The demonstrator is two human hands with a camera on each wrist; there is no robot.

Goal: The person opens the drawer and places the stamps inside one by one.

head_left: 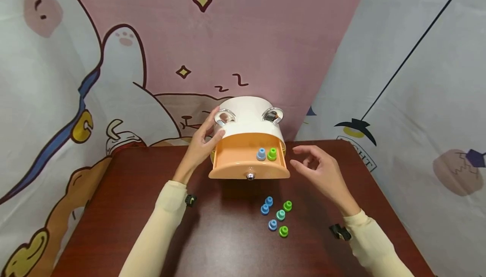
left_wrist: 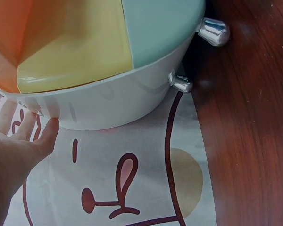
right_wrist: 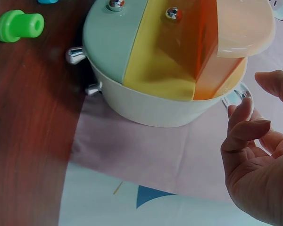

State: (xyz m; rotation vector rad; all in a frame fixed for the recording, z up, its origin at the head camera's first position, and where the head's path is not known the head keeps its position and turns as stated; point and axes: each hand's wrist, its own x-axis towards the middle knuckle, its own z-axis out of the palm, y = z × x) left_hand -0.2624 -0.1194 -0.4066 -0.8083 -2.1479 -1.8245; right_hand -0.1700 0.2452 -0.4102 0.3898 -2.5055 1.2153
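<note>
A small white oval drawer cabinet with silver ring-like ears stands at the back of the table. Its top orange drawer is pulled out, with a pale blue peg and a green peg upright inside at the right. My left hand rests its fingertips against the cabinet's left side, below the ear. To the right of the drawer, my right hand hovers with loosely bent fingers, thumb apart, holding nothing. In the right wrist view, yellow and green drawer fronts show beneath the orange one.
Several loose pegs in blue, teal and green stand on the dark wooden table in front of the cabinet. A patterned cloth hangs close behind it. Silver feet stick out under the cabinet.
</note>
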